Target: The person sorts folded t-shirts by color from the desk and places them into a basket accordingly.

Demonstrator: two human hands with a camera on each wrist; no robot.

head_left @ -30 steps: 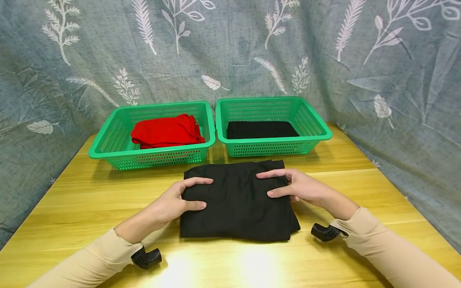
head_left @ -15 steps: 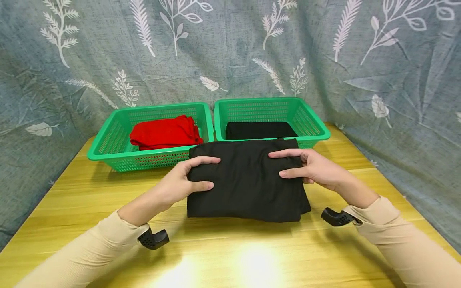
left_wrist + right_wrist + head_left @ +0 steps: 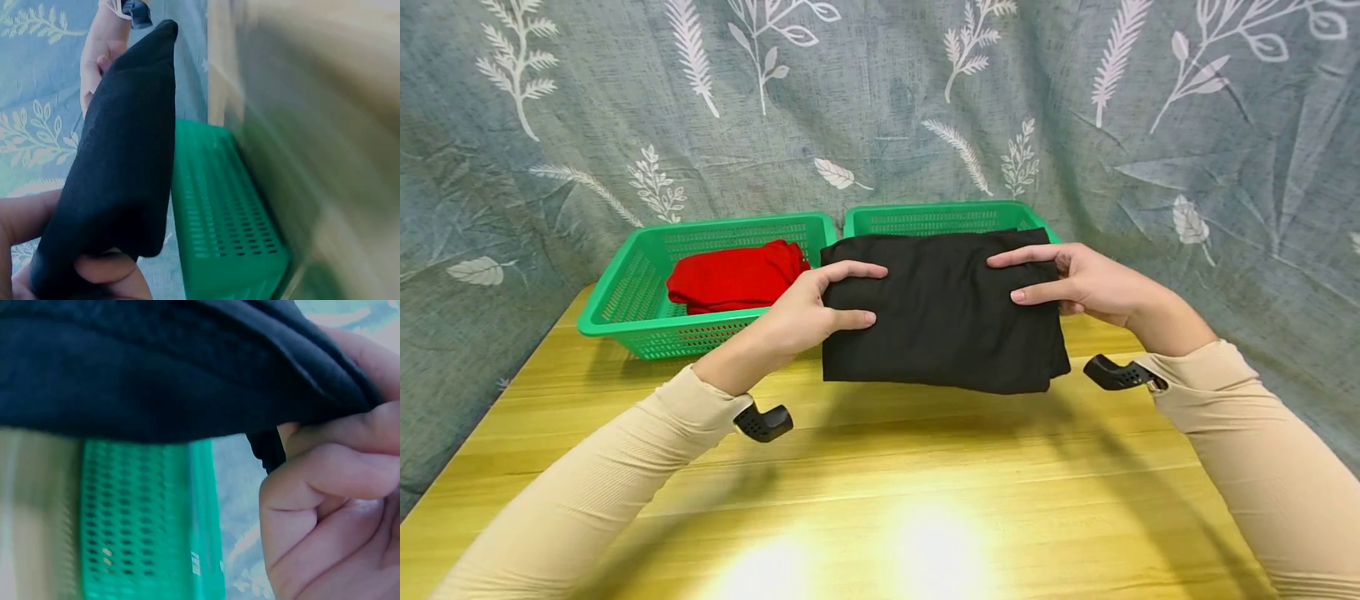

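Note:
A folded black garment (image 3: 940, 321) hangs above the table in the head view, overlapping the front of the right green basket (image 3: 925, 218). My left hand (image 3: 808, 312) grips its left edge, thumb and index finger on top and the other fingers underneath. At the opposite edge my right hand (image 3: 1093, 287) pinches the fabric the same way. In the left wrist view the folded black garment (image 3: 122, 150) is seen edge-on, beside the green basket's wall (image 3: 219, 206). The right wrist view shows curled fingers (image 3: 337, 481) under the cloth. The basket's contents are hidden behind the garment.
A left green basket (image 3: 647, 337) holds a folded red cloth (image 3: 730, 279). Both baskets stand side by side at the back of the wooden table (image 3: 850, 475). Behind them hangs a grey-blue curtain (image 3: 880, 108) with white leaf prints.
Both hands have lifted the black garment off the table and carried it forward and slightly right, toward the right basket. The black cloth inside that basket is now covered from view.

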